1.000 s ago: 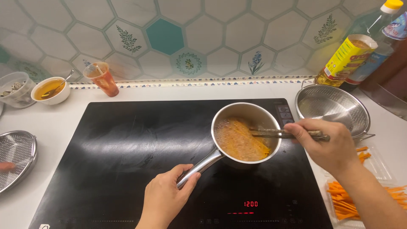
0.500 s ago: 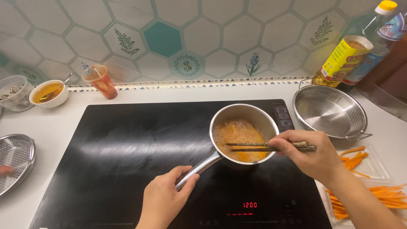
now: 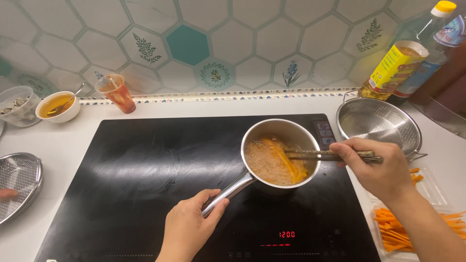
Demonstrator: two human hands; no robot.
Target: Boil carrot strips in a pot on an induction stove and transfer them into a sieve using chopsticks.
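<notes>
We see the hob [image 3: 145,194] set into the worktop [image 3: 58,145], reaching to its near edge. On the hob's right half stands the saucepan [image 3: 280,155], its handle pointing toward the near edge, where our left hand [image 3: 187,228] grips it. Our right hand [image 3: 376,167], right of the saucepan, holds chopsticks [image 3: 330,155] across its rim, tips in the food. Behind that hand, off the hob's far right corner, sits a colander [image 3: 378,123]; behind it, two bottles [image 3: 407,58] stand at the wall. A tray of carrot strips [image 3: 403,228] lies at the worktop's near right. Along the far left stand a cup [image 3: 116,93], a bowl [image 3: 58,106] and a tub [image 3: 17,104]; a strainer [image 3: 17,187] rests at the left edge.
</notes>
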